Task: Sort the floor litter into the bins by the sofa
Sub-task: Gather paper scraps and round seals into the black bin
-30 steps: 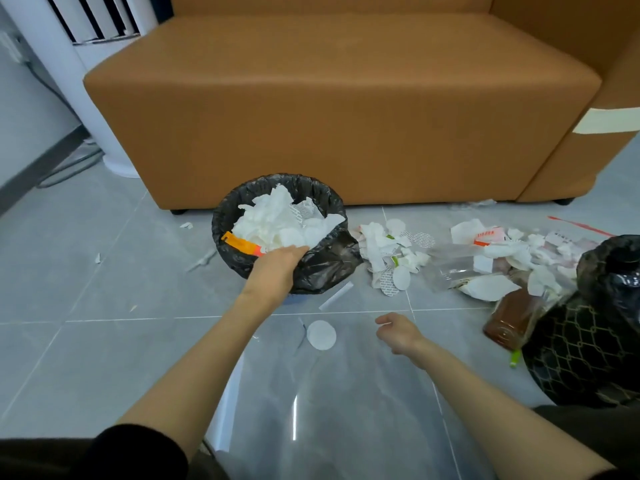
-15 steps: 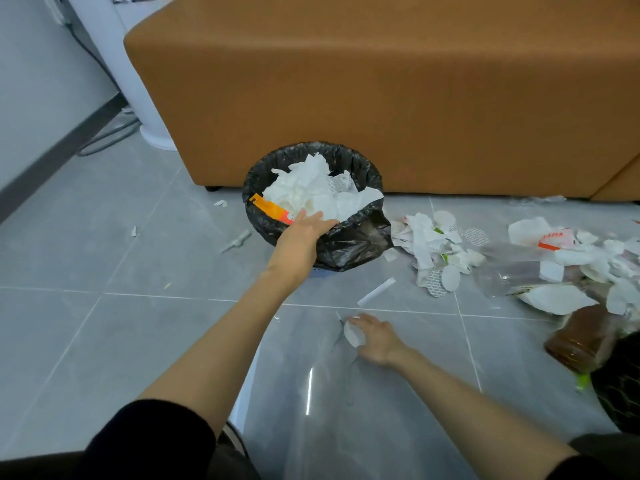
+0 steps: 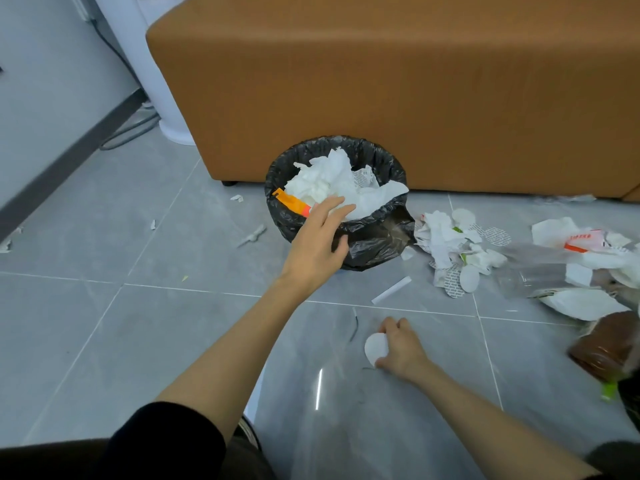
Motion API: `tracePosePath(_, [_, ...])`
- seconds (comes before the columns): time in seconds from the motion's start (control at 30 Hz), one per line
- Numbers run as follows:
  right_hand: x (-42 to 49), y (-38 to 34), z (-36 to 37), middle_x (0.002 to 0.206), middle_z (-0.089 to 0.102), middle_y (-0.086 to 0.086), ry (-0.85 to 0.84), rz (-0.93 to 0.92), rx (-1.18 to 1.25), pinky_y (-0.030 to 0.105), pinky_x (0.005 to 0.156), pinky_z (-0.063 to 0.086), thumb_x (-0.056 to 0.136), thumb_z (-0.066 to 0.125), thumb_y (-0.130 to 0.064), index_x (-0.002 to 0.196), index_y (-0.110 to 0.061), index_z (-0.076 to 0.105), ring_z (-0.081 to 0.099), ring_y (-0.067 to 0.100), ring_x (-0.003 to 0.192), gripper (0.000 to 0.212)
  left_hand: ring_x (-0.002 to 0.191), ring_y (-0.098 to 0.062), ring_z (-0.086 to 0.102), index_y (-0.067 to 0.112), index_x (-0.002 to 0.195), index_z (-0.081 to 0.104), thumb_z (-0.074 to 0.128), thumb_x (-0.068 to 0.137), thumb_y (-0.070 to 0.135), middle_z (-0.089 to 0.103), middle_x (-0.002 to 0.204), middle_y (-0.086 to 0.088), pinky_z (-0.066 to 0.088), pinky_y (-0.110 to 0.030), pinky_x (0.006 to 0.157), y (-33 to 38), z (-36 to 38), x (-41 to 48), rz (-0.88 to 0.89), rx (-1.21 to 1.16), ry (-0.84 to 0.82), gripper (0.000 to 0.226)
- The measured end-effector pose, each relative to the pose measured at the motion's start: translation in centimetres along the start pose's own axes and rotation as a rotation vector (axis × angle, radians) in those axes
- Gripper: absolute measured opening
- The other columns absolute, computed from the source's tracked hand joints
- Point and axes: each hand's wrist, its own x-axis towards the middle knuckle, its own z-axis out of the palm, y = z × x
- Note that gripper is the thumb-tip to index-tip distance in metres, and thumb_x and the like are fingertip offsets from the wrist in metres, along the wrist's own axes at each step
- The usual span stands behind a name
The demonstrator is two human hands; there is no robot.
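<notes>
Thing in hand: a white disc, round, thin and flat, probably paper or a pad. It is low over the grey tiled floor in front of the bin and well apart from the main heap.
Right hand: the right hand has its fingers and thumb curled round the disc's rim, pinching it at two edges. Whether the disc is clear of the tile cannot be told.
Left hand: the left hand is over the near rim of the black-lined bin, fingers straight and spread, holding nothing. Whether it touches the liner is unclear.
How the disc should handle: likely almost weightless and limp, so it may bend or flutter. An edge pinch suits it, since a flat disc on a smooth tile gives little to grab from above.
Bin contents: crumpled tissue, soft and bulky, is heaped to the rim, with an orange wrapper at the left edge. A light disc dropped on top could slide off.
Bin material: a thin, glossy, wrinkled plastic liner, standing against the tan sofa.
Still on the floor: a litter pile of white scraps and perforated discs lies right of the bin, and a paper strip lies between bin and hand. A brown bottle sits at the far right, blurred.
</notes>
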Motion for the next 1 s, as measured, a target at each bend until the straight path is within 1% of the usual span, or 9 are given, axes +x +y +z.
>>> tracePosePath(0.13, [-0.9,-0.4,-1.0,0.127,0.044,0.016,0.016,0.024,0.194,0.025,0.085,0.039,0.084,0.063,-0.009,0.12,-0.005,0.041,0.051,0.031,0.111,0.043,0.132,-0.013,0.036,0.012,0.13,0.049,0.05,0.092,0.013,0.043,0.139,-0.002,0.027,-0.015,0.104,-0.3,-1.2,-0.8,-0.104,-0.042,0.172,0.038])
tracePosePath(0.23, [-2.0,-2.3,-4.0,0.12,0.054,0.013,0.036,-0.056,0.354,0.026,0.075,0.036,0.086,0.062,-0.013,0.117,-0.008,0.044,0.051,0.027,0.107,0.036,0.125,-0.012,0.041,0.013,0.131,0.047,0.044,0.094,0.01,0.045,0.134,-0.002,0.033,-0.021,0.104,-0.8,-2.3,-0.9,-0.307,-0.143,0.303,0.037])
tracePosePath(0.37, [-4.5,-6.5,-10.2,0.113,0.049,0.0,-0.027,-0.272,0.445,0.027,0.08,0.042,0.087,0.062,-0.015,0.12,-0.013,0.047,0.048,0.017,0.103,0.036,0.123,-0.015,0.042,0.012,0.131,0.046,0.039,0.093,0.003,0.046,0.132,-0.005,0.03,-0.016,0.099,-2.2,-3.3,-1.0,-0.611,-0.223,0.449,0.04])
tracePosePath(0.47, [-5.9,-9.2,-14.6,0.111,0.051,-0.003,0.047,-0.409,0.465,0.021,0.073,0.043,0.086,0.063,-0.015,0.117,-0.018,0.049,0.05,0.016,0.103,0.033,0.115,-0.017,0.049,0.012,0.13,0.047,0.037,0.091,-0.003,0.047,0.133,-0.006,0.037,-0.026,0.099,-3.4,-3.7,-1.5,-0.784,-0.288,0.505,0.043])
tracePosePath(0.7, [-3.2,-15.2,-20.6,0.123,0.05,-0.003,0.421,-0.468,0.537,0.025,0.076,0.04,0.09,0.06,-0.016,0.133,-0.019,0.042,0.048,0.021,0.117,0.047,0.109,-0.031,0.053,0.007,0.131,0.045,0.042,0.09,-0.003,0.045,0.133,-0.014,0.045,-0.04,0.098,-7.2,-3.0,-4.5,-0.989,-0.284,0.305,0.043])
tracePosePath(0.8, [-1.3,-16.8,-20.0,0.153,0.026,0.001,0.494,-0.433,0.381,0.03,0.108,0.028,0.092,0.059,-0.021,0.148,-0.021,0.025,0.021,0.022,0.142,0.066,0.111,-0.033,0.052,0.005,0.134,0.041,0.044,0.09,-0.001,0.043,0.135,-0.015,0.043,-0.044,0.099,-8.9,-2.8,-5.2,-1.055,-0.276,0.261,0.045])
tracePosePath(0.83, [-0.8,-16.9,-19.5,0.157,0.018,0.0,0.517,-0.444,0.318,0.033,0.112,0.023,0.092,0.058,-0.023,0.149,-0.022,0.024,0.012,0.021,0.144,0.066,0.114,-0.033,0.051,0.004,0.135,0.04,0.045,0.09,-0.001,0.043,0.136,-0.015,0.042,-0.042,0.1,-9.3,-2.6,-5.3,-1.064,-0.274,0.251,0.046])
tracePosePath(0.9, [0.1,-17.1,-17.9,0.155,0.019,-0.002,0.519,-0.488,0.24,0.031,0.109,0.024,0.094,0.055,-0.028,0.144,-0.023,0.034,0.01,0.018,0.142,0.055,0.12,-0.033,0.047,0.002,0.137,0.036,0.046,0.089,0.0,0.042,0.138,-0.016,0.038,-0.038,0.101,-10.4,-2.3,-5.2,-1.071,-0.266,0.21,0.049])
tracePosePath(1.0, [1.2,-16.7,-15.4,0.142,0.038,-0.007,0.451,-0.543,0.035,0.032,0.094,0.038,0.093,0.051,-0.041,0.135,-0.027,0.046,0.031,0.017,0.131,0.044,0.126,-0.031,0.043,0.004,0.142,0.032,0.048,0.091,0.002,0.039,0.142,-0.015,0.036,-0.035,0.102,-11.9,-1.7,-4.5,-1.063,-0.224,0.108,0.054])
